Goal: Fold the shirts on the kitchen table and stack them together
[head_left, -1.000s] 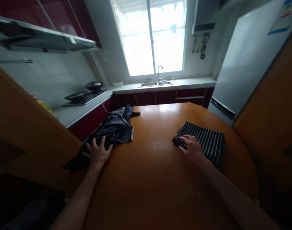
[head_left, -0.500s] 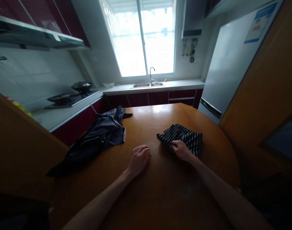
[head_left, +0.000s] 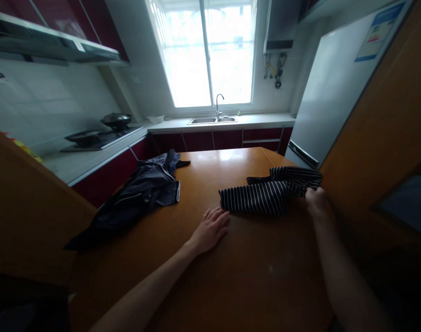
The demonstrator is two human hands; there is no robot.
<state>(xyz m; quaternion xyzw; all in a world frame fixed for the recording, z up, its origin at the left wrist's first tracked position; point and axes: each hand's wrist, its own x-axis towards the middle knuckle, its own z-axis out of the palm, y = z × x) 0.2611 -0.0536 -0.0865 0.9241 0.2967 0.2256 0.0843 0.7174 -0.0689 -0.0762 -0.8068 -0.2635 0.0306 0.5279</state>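
Observation:
A black garment with white stripes lies partly unfolded on the right half of the wooden table; its exact kind I cannot tell. My right hand is closed on its right end, close to the table's right edge. My left hand rests flat on the tabletop, fingers stretched out. Its fingertips are just below the garment's lower left corner, and I cannot tell whether they touch it. To the left, a dark jacket-like garment with pale piping lies spread along the table's left edge.
Behind the table, a counter holds a sink with a tap. A stove with two pans stands on the left, under a range hood. A tall refrigerator rises at the right. An orange-brown panel borders the left side.
My left hand has left the dark garment and come to the table's middle. My right hand has gripped the striped garment and pulled its end rightward, opening the folded bundle out.

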